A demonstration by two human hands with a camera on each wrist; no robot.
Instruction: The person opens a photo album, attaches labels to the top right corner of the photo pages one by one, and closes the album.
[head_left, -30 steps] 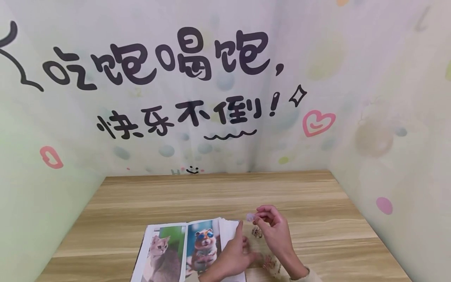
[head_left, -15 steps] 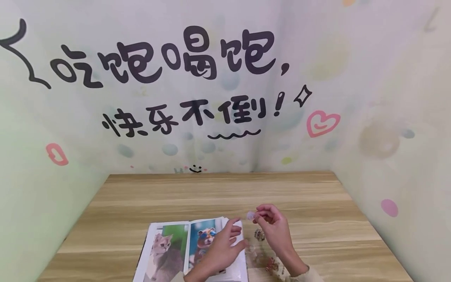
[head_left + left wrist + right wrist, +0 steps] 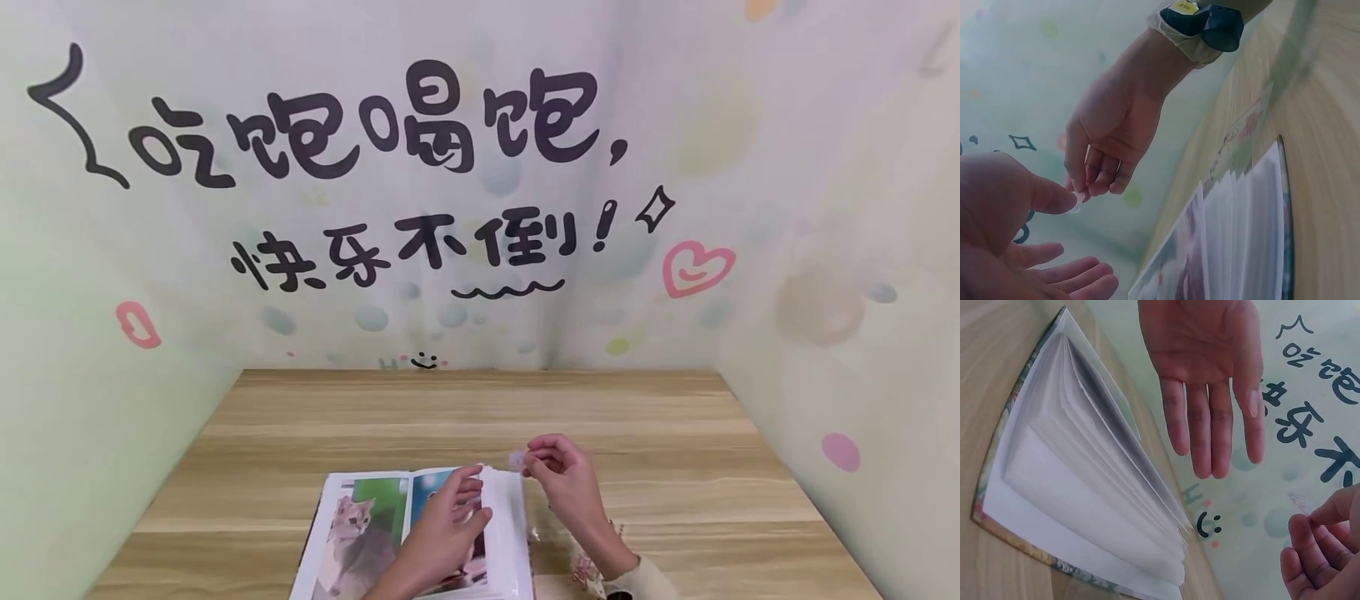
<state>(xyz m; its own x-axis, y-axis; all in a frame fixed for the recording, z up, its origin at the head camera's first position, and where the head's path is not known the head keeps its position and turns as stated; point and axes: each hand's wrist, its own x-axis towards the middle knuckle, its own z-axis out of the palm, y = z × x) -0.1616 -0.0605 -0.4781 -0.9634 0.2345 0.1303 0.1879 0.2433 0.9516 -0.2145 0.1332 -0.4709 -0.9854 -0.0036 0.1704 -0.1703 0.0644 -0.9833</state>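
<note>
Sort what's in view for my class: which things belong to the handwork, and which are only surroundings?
Belongs, by the look of it:
right hand
small clear piece it pinches
open album, showing a cat picture
left hand, over the album
clear printed sheet beside the album, probably

Surroundings:
wood-grain table
backdrop with black lettering

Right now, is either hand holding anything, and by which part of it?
The right hand pinches a small clear piece by one edge, between thumb and forefinger. The left hand holds nothing.
</note>
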